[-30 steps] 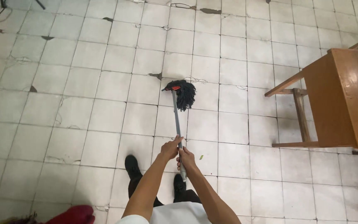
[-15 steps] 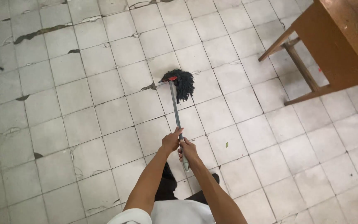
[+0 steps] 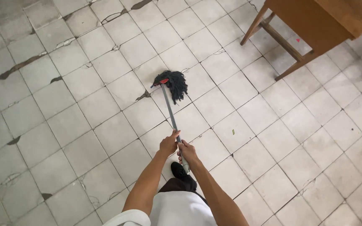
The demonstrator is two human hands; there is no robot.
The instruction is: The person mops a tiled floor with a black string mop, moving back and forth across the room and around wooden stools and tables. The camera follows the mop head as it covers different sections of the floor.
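I hold a mop with a grey metal handle [image 3: 169,113] in both hands. My left hand [image 3: 168,143] grips the handle higher up, and my right hand [image 3: 187,153] grips it just below, near the end. The black string mop head [image 3: 175,83], with a red clamp, rests on the white tiled floor [image 3: 84,125] ahead of me. My black shoe [image 3: 182,171] shows under my hands.
A brown wooden table [image 3: 315,21] with slanted legs stands at the upper right. The floor tiles are cracked and chipped in places, mostly toward the upper left. A small green leaf [image 3: 233,132] lies on a tile to the right of the handle.
The view has swung so the table slid toward the upper right corner. The mop head shifted slightly left on the floor. Both hands keep their grip on the handle.
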